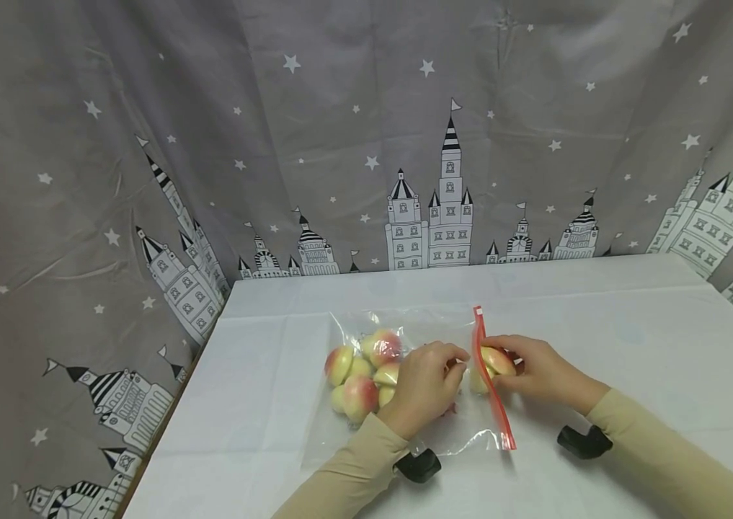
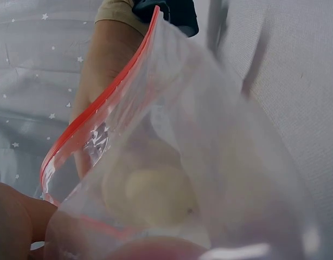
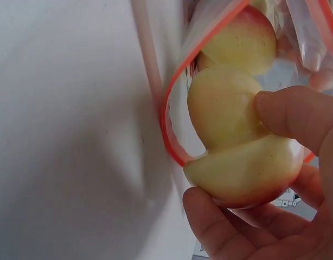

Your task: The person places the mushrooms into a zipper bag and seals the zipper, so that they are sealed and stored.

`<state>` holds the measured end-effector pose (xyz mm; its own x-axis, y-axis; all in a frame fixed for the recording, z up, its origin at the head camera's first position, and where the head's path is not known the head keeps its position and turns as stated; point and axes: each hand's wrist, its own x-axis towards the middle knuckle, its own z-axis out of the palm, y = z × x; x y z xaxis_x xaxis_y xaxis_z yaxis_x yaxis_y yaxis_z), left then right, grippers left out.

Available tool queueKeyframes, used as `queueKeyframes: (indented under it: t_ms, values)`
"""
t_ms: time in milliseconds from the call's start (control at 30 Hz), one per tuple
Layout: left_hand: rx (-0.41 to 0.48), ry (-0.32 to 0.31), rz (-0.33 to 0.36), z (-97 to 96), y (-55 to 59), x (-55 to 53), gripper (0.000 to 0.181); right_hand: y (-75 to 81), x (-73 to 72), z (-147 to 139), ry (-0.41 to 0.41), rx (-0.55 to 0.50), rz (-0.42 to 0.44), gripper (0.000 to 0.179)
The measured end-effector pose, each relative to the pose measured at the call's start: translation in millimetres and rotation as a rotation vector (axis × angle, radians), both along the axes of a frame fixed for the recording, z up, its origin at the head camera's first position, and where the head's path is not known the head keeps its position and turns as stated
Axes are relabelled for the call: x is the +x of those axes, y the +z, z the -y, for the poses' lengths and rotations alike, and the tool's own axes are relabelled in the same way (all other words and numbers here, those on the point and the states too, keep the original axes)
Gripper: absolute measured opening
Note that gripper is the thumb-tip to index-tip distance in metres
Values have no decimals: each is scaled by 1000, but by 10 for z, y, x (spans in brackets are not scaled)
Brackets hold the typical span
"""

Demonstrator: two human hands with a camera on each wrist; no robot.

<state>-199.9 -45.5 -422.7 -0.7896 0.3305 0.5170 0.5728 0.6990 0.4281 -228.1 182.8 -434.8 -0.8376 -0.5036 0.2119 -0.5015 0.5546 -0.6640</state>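
A clear zip bag (image 1: 405, 432) with a red zip strip (image 1: 501, 414) lies on its side, its mouth facing right. Inside its left part are several yellow-and-red peaches (image 1: 361, 398). My left hand (image 1: 427, 382) reaches over the bag and pinches its film near the mouth. At the opening, my right hand (image 1: 538, 371) grips a peach (image 3: 248, 168) between thumb and fingers, partly within the red rim. Another peach (image 3: 245, 43) shows deeper inside in the right wrist view. Through the film in the left wrist view, a pale peach (image 2: 161, 195) appears blurred.
A white cloth (image 1: 243, 404) covers the table under the bag. Behind it hangs a grey curtain (image 1: 340, 130) printed with castles and stars. Black wrist mounts (image 1: 583, 441) sit at both sleeves, close over the table.
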Motion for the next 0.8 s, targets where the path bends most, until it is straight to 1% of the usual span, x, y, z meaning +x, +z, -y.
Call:
queueKeyframes:
  t_ms: [67,167,300,500,633,700,800]
  values:
    - [-2,-1,-3,1,-2,1,14,-4,0,28,13,-5,-5,52]
    - [-2,-3,-4,3,0,4,14,-11,-6,71,37,-15,-35,48]
    - [-1,-5,0,5,3,8,14,-22,-18,141,70,-6,-70,38]
    - [4,-7,1,0,-3,16,15,-58,-42,213,87,7,-78,22]
    - [6,-7,-3,0,-8,18,13,-45,-44,261,96,-3,-77,12]
    - [6,-8,-6,0,-6,20,11,-40,-45,286,98,-6,-70,11]
    - [10,-11,-9,-1,-4,18,10,-50,-53,310,106,-13,-74,13]
